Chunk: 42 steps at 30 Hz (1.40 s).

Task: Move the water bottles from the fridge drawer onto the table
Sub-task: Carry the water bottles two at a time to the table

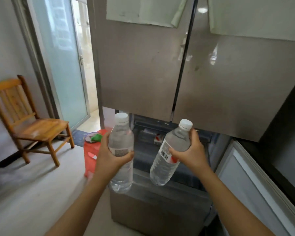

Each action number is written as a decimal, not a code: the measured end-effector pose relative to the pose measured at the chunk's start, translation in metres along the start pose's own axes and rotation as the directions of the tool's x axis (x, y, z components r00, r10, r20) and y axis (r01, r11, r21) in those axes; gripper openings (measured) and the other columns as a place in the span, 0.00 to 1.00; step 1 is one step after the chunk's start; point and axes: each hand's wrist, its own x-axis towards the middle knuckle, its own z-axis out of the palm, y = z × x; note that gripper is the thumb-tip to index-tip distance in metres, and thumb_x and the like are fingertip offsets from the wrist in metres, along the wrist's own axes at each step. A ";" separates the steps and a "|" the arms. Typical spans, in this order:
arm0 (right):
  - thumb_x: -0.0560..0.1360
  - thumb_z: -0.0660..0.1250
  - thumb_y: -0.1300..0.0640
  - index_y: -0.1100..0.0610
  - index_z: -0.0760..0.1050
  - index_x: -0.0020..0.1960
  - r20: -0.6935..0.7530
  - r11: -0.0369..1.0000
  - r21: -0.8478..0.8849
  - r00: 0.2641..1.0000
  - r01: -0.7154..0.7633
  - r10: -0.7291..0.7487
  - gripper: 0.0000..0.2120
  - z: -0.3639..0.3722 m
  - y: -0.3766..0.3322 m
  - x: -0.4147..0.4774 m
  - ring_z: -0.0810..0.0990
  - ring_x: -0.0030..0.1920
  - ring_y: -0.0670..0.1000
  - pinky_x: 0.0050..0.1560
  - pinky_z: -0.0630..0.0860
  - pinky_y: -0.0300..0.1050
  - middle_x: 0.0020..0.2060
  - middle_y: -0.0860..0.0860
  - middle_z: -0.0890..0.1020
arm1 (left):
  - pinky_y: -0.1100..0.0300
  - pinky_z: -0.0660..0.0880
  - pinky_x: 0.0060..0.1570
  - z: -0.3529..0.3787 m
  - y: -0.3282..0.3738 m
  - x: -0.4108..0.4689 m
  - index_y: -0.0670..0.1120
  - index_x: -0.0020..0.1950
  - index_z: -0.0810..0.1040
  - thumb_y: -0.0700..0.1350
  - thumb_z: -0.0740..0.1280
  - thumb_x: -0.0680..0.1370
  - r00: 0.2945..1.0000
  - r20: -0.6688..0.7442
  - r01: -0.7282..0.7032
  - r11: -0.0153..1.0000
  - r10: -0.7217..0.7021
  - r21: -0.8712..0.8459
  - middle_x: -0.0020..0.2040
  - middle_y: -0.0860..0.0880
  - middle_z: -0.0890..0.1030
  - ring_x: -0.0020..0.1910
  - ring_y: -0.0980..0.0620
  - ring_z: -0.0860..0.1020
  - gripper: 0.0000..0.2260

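I hold one clear water bottle in each hand above the pulled-out fridge drawer (pixel 160 206). My left hand (pixel 109 155) grips the left bottle (pixel 121 142) around its middle; it stands upright with a white cap. My right hand (pixel 192 154) grips the right bottle (pixel 167 160) by its upper body; it leans to the right and shows a barcode and a red label. Deeper in the drawer lies another bottle (pixel 152 137) on its side, partly hidden. No table is in view.
The closed upper fridge doors (pixel 177 74) rise right in front of me. A wooden chair (pixel 29 123) stands at the left by a glass door (pixel 63 65). A red bag (pixel 92 154) sits on the floor beside the drawer. A white cabinet (pixel 255 184) borders the right.
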 end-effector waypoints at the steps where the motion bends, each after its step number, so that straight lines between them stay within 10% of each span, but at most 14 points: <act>1: 0.63 0.77 0.61 0.52 0.60 0.69 0.024 1.000 0.005 1.000 0.006 -0.006 0.40 0.004 -0.002 -0.007 0.74 0.57 0.50 0.54 0.74 0.45 0.55 0.46 0.73 | 0.64 0.69 0.55 -0.006 -0.001 -0.012 0.51 0.64 0.63 0.39 0.76 0.65 1.000 -0.026 0.015 1.000 -0.015 0.011 0.53 0.57 0.71 0.50 0.58 0.72 0.33; 4: 0.63 0.77 0.61 0.51 0.59 0.70 0.128 1.000 0.000 0.992 0.025 -0.025 0.42 0.015 -0.006 -0.035 0.71 0.58 0.48 0.59 0.73 0.49 0.56 0.45 0.71 | 0.53 0.71 0.57 -0.027 -0.002 -0.053 0.52 0.62 0.63 0.38 0.77 0.63 0.989 -0.131 0.075 0.996 -0.067 0.055 0.56 0.52 0.72 0.53 0.52 0.73 0.34; 10: 0.62 0.77 0.55 0.48 0.56 0.71 0.307 0.987 -0.142 0.951 0.080 -0.033 0.45 0.040 -0.008 -0.074 0.73 0.62 0.55 0.59 0.73 0.58 0.64 0.50 0.72 | 0.67 0.70 0.42 -0.066 -0.005 -0.123 0.53 0.57 0.66 0.39 0.79 0.60 0.944 -0.302 0.163 0.984 -0.133 0.074 0.47 0.62 0.74 0.44 0.64 0.75 0.33; 24: 0.63 0.76 0.51 0.49 0.54 0.72 0.669 0.927 -0.054 0.702 0.372 -0.244 0.45 0.137 -0.064 -0.167 0.71 0.64 0.54 0.62 0.71 0.51 0.66 0.50 0.69 | 0.55 0.71 0.50 -0.192 -0.002 -0.260 0.51 0.61 0.65 0.37 0.76 0.65 0.746 -0.646 0.356 0.917 -0.164 0.179 0.52 0.49 0.75 0.50 0.49 0.75 0.31; 37: 0.64 0.75 0.49 0.51 0.56 0.70 0.791 0.848 0.144 0.456 0.510 -0.408 0.41 0.243 -0.176 -0.366 0.75 0.58 0.53 0.56 0.72 0.48 0.61 0.50 0.73 | 0.51 0.75 0.51 -0.368 0.033 -0.505 0.53 0.61 0.67 0.50 0.77 0.58 0.440 -0.869 0.517 0.855 -0.225 0.040 0.53 0.49 0.78 0.52 0.50 0.77 0.35; 42: 0.64 0.75 0.45 0.50 0.56 0.70 0.811 0.841 0.195 0.399 0.506 -0.428 0.41 0.283 -0.220 -0.448 0.77 0.54 0.54 0.53 0.73 0.48 0.55 0.47 0.74 | 0.57 0.70 0.46 -0.423 0.048 -0.580 0.48 0.60 0.67 0.39 0.76 0.65 0.288 -0.941 0.567 0.824 -0.175 0.020 0.49 0.49 0.76 0.48 0.48 0.76 0.29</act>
